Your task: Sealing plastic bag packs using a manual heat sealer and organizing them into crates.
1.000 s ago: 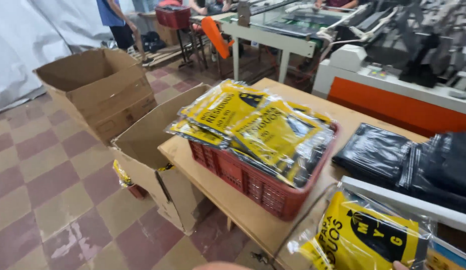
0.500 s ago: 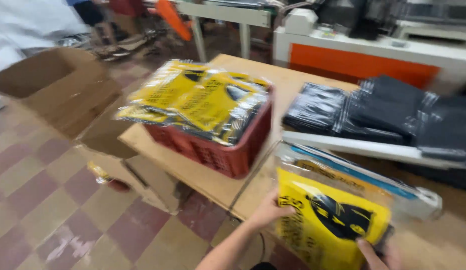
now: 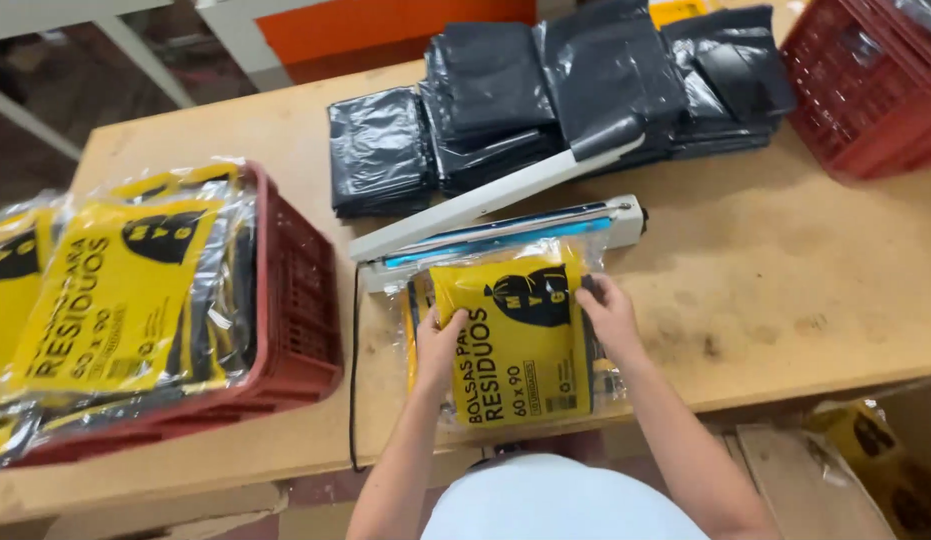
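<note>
A clear plastic packet with a yellow label and black bags inside [image 3: 520, 335] lies flat on the wooden table [image 3: 785, 290], its top edge under the raised arm of a white heat sealer [image 3: 495, 225]. My left hand [image 3: 440, 345] grips the packet's left edge. On its right edge rests my right hand [image 3: 607, 312], fingers curled over it. Both forearms reach up from the bottom of the view.
A red plastic crate [image 3: 295, 300] at the left holds several similar yellow-labelled packets [image 3: 115, 290]. Stacks of folded black bags [image 3: 545, 100] lie behind the sealer. Another red crate [image 3: 865, 85] stands at the top right. A cardboard box [image 3: 835, 470] sits below the table's front edge.
The view has swung from the floor and boxes to the table top. The packet I carried now lies flat at the sealer, with both hands on its sides.
</note>
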